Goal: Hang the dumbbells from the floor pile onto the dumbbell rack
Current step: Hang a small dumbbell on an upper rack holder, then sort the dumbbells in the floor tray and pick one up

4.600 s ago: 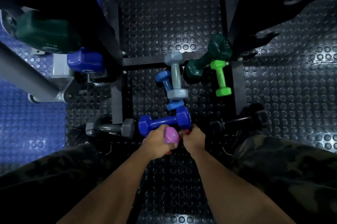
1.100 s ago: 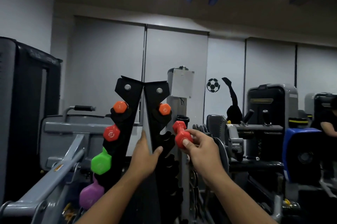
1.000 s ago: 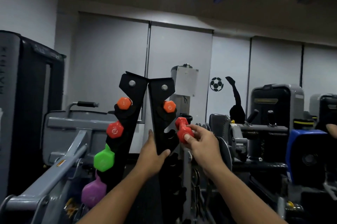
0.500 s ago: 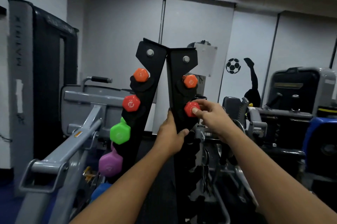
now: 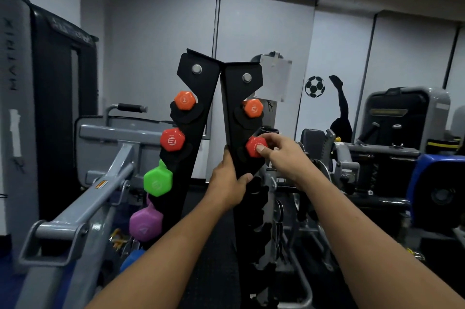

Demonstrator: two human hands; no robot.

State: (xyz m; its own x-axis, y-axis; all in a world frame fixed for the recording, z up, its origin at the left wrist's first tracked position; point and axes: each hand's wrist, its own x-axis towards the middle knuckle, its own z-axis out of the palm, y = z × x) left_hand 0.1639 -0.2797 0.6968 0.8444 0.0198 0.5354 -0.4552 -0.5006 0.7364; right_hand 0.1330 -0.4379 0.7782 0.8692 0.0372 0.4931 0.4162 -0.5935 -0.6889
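A black upright dumbbell rack [image 5: 201, 97] with two slanted arms stands in front of me. My right hand [image 5: 284, 155] pinches the end of a red dumbbell [image 5: 254, 145] that sits in the second slot of the right arm. My left hand [image 5: 227, 185] grips the right arm's edge just below that slot. An orange dumbbell [image 5: 253, 108] hangs above it. On the left arm hang an orange dumbbell [image 5: 185, 100], a red dumbbell [image 5: 172, 139], a green dumbbell [image 5: 158, 182] and a purple dumbbell [image 5: 145, 225]. The floor pile is out of view.
A grey weight machine frame [image 5: 83, 205] slants up at the left, close to the rack. A tall black and grey machine [image 5: 47, 107] stands at the far left. More gym machines [image 5: 402, 132] fill the right side. Lower slots on the right arm hold nothing.
My right hand has brought the red dumbbell from beside the rack into the second slot of the right arm. My left hand has stayed on the rack's edge. The view has tilted down slightly.
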